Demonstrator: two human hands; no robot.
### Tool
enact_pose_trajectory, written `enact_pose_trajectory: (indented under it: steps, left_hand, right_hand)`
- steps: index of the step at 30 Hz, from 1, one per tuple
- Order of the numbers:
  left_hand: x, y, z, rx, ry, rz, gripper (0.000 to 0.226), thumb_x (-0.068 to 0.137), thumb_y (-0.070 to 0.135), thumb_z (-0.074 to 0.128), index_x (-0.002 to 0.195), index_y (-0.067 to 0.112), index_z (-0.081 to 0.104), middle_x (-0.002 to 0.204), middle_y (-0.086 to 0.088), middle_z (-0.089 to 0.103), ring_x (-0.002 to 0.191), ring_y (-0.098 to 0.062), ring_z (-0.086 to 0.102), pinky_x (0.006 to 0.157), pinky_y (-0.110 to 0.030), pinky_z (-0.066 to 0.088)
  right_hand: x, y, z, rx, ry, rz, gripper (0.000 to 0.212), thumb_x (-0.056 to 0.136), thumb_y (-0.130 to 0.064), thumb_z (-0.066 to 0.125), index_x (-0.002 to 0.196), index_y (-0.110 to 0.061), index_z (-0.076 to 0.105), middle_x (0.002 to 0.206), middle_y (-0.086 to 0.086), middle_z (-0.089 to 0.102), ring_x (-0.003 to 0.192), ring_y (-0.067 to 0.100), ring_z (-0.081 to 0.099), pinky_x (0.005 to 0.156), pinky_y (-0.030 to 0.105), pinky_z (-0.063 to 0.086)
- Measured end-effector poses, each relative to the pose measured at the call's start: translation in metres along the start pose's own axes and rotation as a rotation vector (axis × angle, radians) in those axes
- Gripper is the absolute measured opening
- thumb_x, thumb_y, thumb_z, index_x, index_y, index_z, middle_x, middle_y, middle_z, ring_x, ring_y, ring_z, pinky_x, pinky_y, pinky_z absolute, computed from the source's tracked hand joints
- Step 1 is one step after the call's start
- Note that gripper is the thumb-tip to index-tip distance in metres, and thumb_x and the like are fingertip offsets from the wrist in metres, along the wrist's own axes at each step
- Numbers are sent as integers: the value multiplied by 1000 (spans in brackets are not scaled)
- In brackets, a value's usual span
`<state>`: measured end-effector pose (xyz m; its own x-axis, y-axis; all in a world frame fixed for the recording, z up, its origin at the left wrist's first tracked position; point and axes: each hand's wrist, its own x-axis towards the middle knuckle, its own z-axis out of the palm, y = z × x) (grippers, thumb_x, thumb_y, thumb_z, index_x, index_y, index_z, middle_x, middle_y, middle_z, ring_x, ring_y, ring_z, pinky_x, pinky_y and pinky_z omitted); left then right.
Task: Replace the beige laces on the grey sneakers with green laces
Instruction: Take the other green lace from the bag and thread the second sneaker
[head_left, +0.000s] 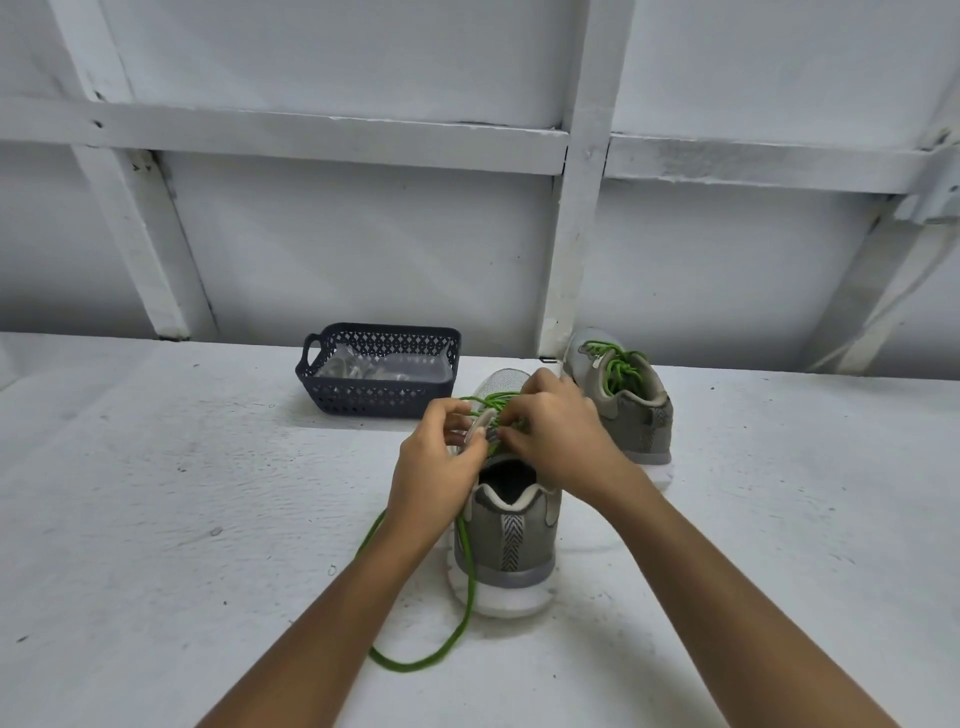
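Observation:
A grey sneaker (511, 540) stands in front of me, heel toward me, with a green lace (470, 577) threaded across its top. My left hand (436, 478) pinches the sneaker's tongue and eyelet edge on the left side. My right hand (558, 436) pinches the green lace at the upper eyelets on the right. A long loose end of the lace drops down the sneaker's left side and loops on the surface. A second grey sneaker (631, 410) stands behind to the right, laced in green.
A dark blue perforated basket (382, 397) sits behind the near sneaker to the left, holding pale laces in clear wrapping. The white work surface (156, 519) ends at a white framed wall.

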<state>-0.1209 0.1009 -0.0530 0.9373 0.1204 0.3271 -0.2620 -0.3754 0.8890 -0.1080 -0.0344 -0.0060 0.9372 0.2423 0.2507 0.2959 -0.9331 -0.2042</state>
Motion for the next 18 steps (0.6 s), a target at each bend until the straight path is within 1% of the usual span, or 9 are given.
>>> enact_pose_trajectory:
  steps: [2, 3, 4, 5, 7, 10, 12, 14, 18]
  left_hand:
    - [0, 0, 0, 6, 1, 2, 21, 87, 22, 63, 101, 31, 51, 89, 15, 60, 87, -5, 61, 71, -17, 46]
    - [0, -1, 0, 11, 3, 6, 21, 87, 22, 63, 102, 30, 50, 90, 14, 60, 87, -6, 61, 72, -18, 47]
    - [0, -1, 0, 15, 6, 10, 21, 88, 22, 63, 102, 30, 50, 90, 14, 60, 87, -7, 61, 73, -20, 47]
    - [0, -1, 0, 17, 11, 14, 21, 88, 22, 63, 102, 29, 49, 90, 14, 60, 87, -8, 61, 74, -22, 48]
    - [1, -2, 0, 22, 13, 19, 20, 88, 23, 63, 102, 29, 49, 90, 15, 60, 87, -7, 61, 73, -22, 49]
    - [1, -2, 1, 33, 15, 25, 19, 89, 22, 62, 101, 27, 49, 89, 14, 59, 86, -6, 60, 73, -21, 48]
    - [1, -3, 1, 34, 21, 29, 19, 89, 21, 62, 101, 27, 50, 89, 15, 60, 85, -3, 60, 71, -18, 47]
    - [1, -3, 1, 37, 20, 34, 18, 89, 21, 61, 102, 28, 50, 89, 15, 60, 84, 1, 59, 68, -12, 45]
    - [0, -3, 0, 39, 20, 43, 17, 90, 21, 60, 102, 27, 50, 87, 19, 58, 83, 5, 57, 61, -2, 41]
  right_hand:
    - [-2, 3, 1, 175, 78, -14, 16, 90, -26, 58, 96, -17, 70, 108, 3, 53, 106, 21, 45, 86, 33, 37]
    - [-4, 5, -1, 314, 105, -10, 10, 88, -20, 60, 86, -16, 69, 102, 3, 56, 100, 20, 48, 85, 32, 39]
    - [-6, 7, -3, 482, 109, 7, 12, 86, -13, 61, 76, -16, 65, 96, 2, 59, 95, 17, 52, 83, 29, 41]
    - [-9, 10, -6, 662, 98, 26, 19, 85, -7, 59, 69, -17, 60, 92, 1, 63, 90, 14, 56, 81, 27, 44]
    - [-16, 17, -13, 953, 45, 63, 28, 87, 0, 52, 65, -17, 55, 88, 2, 70, 83, 10, 61, 75, 22, 47]
    - [-24, 26, -26, 1073, -18, 91, 32, 91, 1, 43, 65, -15, 51, 82, 15, 68, 70, 13, 58, 58, 21, 41]
    - [-28, 28, -35, 1177, -44, 90, 25, 87, -3, 47, 65, -13, 49, 71, 13, 64, 60, 13, 55, 53, 22, 38]
    - [-33, 30, -42, 1260, -89, 79, 12, 75, -12, 47, 64, -13, 48, 59, 7, 61, 53, 13, 51, 49, 20, 38]
    - [-37, 32, -42, 1252, -176, 65, 11, 73, -16, 46, 63, -12, 49, 51, 5, 55, 51, 16, 45, 49, 23, 36]
